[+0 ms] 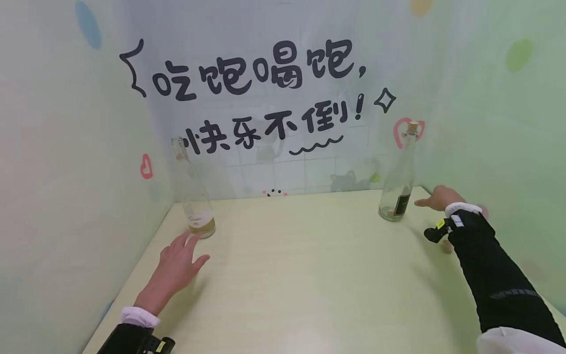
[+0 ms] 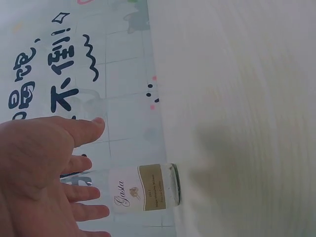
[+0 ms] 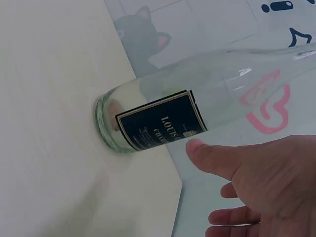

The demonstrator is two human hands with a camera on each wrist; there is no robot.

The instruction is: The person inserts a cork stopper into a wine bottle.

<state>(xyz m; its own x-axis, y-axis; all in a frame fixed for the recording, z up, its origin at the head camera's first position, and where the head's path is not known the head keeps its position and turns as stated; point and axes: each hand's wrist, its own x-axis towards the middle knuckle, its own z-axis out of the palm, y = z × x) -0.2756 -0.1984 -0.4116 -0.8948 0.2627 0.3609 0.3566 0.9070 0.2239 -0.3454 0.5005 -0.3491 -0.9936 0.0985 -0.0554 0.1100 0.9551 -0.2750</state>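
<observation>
A clear glass bottle [image 1: 193, 196] with a white and gold label [image 2: 140, 188] stands upright at the back left of the table. My left hand [image 1: 174, 268] is in front of it, fingers spread, the fingertips overlapping its base in the head view. At the back right is a second clear bottle [image 1: 397, 182], also upright, with a black label [image 3: 160, 120] and a cork [image 1: 413, 127] in its mouth. Just to the right of that bottle I hold my right hand [image 1: 442, 197], thumb extended toward the glass. Neither hand grips anything.
The pale wooden table [image 1: 300, 265] runs back to a wall [image 1: 265, 24] with large dark lettering. Side walls rise along its left and right edges. A small tan piece [image 1: 447, 246] shows beside my right forearm, partly hidden by the sleeve.
</observation>
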